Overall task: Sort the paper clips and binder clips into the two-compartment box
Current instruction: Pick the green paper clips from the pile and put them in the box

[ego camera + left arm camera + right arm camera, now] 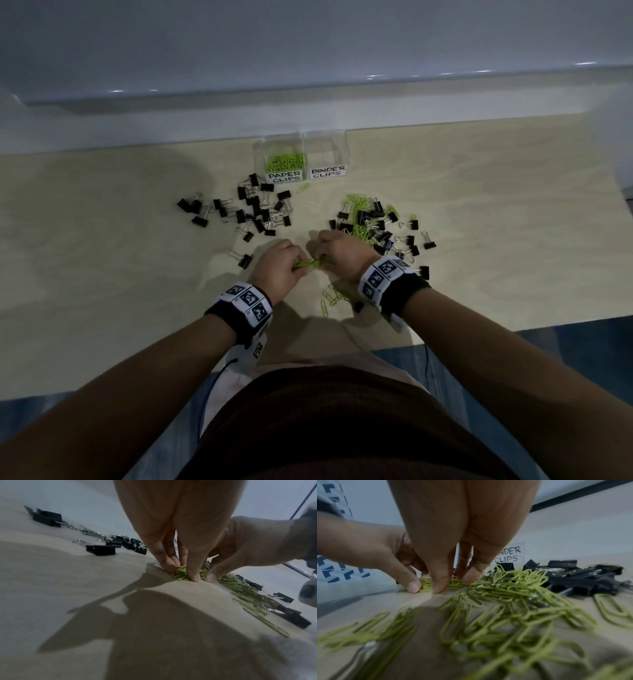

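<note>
Both hands meet over the table's near middle and pinch one bunch of green paper clips (309, 263) between curled fingertips. My left hand (297, 266) holds the bunch's left end; the left wrist view shows its fingertips (193, 578) pressing the clips (180, 574) onto the table. My right hand (322, 260) grips the right end, with its fingers (439, 588) down on the clips (426, 584). The clear two-compartment box (342, 150) stands at the back. Its PAPER CLIPS side holds green clips (285, 161); the BINDER CLIPS side (327, 154) looks bare.
Black binder clips (255, 210) lie scattered left of centre. A mixed heap of binder clips and green clips (373, 222) sits to the right. Loose green clips (330, 298) lie under my right wrist. The table's front edge (479, 334) is close to my body.
</note>
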The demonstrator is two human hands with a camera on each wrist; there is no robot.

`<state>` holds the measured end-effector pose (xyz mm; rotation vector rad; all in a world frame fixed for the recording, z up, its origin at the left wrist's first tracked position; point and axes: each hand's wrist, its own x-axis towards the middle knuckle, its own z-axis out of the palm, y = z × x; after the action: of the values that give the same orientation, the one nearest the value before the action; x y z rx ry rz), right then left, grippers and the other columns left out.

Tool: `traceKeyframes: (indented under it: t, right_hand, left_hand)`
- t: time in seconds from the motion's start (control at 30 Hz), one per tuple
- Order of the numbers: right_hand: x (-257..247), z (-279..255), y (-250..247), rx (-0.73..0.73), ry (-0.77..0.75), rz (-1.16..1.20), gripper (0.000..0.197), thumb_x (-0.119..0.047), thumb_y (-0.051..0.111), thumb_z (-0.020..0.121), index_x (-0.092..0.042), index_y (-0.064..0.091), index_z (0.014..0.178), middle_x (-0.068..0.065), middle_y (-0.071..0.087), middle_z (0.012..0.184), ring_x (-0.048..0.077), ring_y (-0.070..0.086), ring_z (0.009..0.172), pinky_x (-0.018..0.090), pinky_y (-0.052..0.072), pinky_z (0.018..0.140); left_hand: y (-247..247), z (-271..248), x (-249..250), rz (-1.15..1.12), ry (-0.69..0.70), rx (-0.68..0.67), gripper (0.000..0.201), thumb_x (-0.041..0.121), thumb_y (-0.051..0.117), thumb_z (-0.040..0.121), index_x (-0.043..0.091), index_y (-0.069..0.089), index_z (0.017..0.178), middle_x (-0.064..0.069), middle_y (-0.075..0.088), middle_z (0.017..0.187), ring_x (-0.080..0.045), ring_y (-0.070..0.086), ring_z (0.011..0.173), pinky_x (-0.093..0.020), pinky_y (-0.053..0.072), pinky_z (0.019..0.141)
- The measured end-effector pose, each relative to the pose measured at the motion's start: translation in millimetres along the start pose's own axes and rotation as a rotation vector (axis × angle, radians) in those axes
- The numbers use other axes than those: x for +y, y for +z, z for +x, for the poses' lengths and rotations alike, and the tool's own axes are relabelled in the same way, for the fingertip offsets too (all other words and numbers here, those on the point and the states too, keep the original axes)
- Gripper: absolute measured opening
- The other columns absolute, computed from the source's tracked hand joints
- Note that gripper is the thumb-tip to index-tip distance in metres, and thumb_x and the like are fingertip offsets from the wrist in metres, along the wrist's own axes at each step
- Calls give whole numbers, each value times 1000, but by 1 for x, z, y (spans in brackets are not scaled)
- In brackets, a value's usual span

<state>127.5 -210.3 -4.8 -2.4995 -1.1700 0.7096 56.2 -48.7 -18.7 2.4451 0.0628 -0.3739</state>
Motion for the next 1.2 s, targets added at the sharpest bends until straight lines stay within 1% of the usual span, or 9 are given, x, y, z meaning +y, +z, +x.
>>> traceKeyframes:
  t: [0.07, 0.23, 0.43, 0.5, 0.63, 0.87, 0.97, 1.03, 1.2]
  right_hand:
    - [3, -4, 1, 35, -10, 34, 15, -7, 60, 84, -5, 65, 97, 11, 56, 101, 28, 55, 96, 26, 44, 79]
    - [15, -13, 8, 163, -2, 161, 9, 0, 63, 73, -5, 66, 80, 7, 64, 91, 21, 59, 81, 33, 51, 74]
    - [36, -14, 4, 275, 344, 574, 8, -9, 77, 72, -12, 71, 74, -7, 65, 69, -5, 58, 58, 17, 50, 62]
    - [37, -11, -9, 350, 421, 771, 8, -1, 76, 72, -7, 71, 73, -3, 68, 67, -2, 62, 59, 19, 53, 64]
    - [31, 9, -54, 473, 438, 1015, 8, 3, 73, 74, 3, 68, 80, 11, 70, 73, 13, 65, 62, 21, 56, 61]
    - [28, 103, -111, 519, 441, 820, 8, -3, 76, 71, -9, 70, 72, 3, 68, 69, 9, 63, 60, 22, 53, 61]
    - [16, 135, -118, 481, 497, 659, 7, -10, 76, 73, -13, 70, 71, 0, 69, 73, 9, 64, 67, 21, 55, 64]
    - [9, 146, -118, 408, 483, 508, 5, -13, 75, 76, -13, 72, 80, 1, 70, 81, 12, 65, 75, 24, 57, 72]
    - [15, 118, -107, 388, 324, 196, 25, -3, 54, 80, -12, 73, 94, 9, 72, 94, 22, 66, 86, 23, 50, 80]
  left_hand:
    - [-1, 2, 2, 48, 38, -18, 17, 16, 66, 83, 7, 67, 97, -7, 58, 95, -22, 57, 89, -33, 46, 78]
    - [-6, 12, 6, 140, 106, -114, 16, 13, 59, 86, 7, 64, 100, -8, 59, 99, -22, 56, 91, -31, 44, 80]
    - [-15, 27, 3, -103, 31, -96, 7, 10, 67, 81, 8, 67, 88, -2, 66, 83, -13, 59, 74, -18, 46, 65]
    - [-28, 35, 4, -210, -3, -32, 6, 9, 68, 81, 8, 67, 86, 0, 63, 79, -7, 56, 68, -6, 42, 60]
    - [-70, 64, 11, -305, -56, 153, 7, 11, 68, 82, 8, 66, 89, 3, 63, 79, 0, 55, 66, -6, 43, 59]
    - [-122, 134, 17, -220, -178, 403, 8, 8, 66, 79, 6, 69, 86, -7, 70, 86, -13, 60, 72, -15, 48, 64]
    - [-122, 156, 20, -92, -238, 358, 10, 6, 64, 80, 4, 71, 87, -14, 71, 93, -25, 67, 84, -32, 55, 80]
    - [-121, 162, 21, 20, -276, 301, 16, 7, 63, 81, 4, 70, 96, -15, 69, 100, -28, 65, 92, -32, 53, 83]
    - [-115, 140, 25, 155, -62, 355, 26, 1, 49, 86, 7, 64, 108, -13, 64, 108, -28, 60, 98, -34, 48, 83]
